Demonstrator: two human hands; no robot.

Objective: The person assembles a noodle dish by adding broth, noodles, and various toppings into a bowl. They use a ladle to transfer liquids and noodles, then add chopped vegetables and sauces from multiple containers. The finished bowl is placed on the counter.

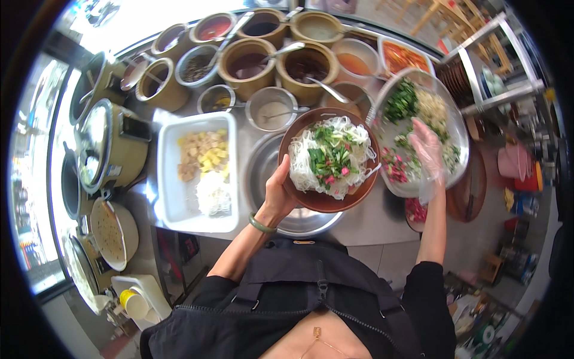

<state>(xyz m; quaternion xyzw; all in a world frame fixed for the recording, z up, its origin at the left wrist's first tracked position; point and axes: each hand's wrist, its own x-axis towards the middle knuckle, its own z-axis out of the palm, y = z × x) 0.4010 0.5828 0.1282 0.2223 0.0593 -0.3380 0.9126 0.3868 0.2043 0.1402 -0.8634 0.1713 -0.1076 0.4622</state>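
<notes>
My left hand (pixel 279 190) grips the near left rim of a brown bowl (pixel 309 204). White rice noodles (pixel 301 155) fill the bowl, topped with chopped greens (pixel 331 159) and pink pickled pieces. It is held above a round steel basin (pixel 260 175). My right hand (pixel 426 146), in a clear plastic glove, is over a large steel tray (pixel 459 130) of chopped toppings, its fingertips by the pale and green bits. Whether it pinches any food is hidden. In that tray lie chopped green herbs (pixel 400 101), pale minced topping (pixel 431 107) and pink chopped pickles (pixel 394 166).
A white plastic tub (pixel 163 179) at left holds noodles and diced pieces. Brown crocks (pixel 246 67) with ladles line the back. A ladle handle (pixel 329 92) juts toward the bowl. Cookers (pixel 112 143) stand far left, a metal rack (pixel 502 63) at back right.
</notes>
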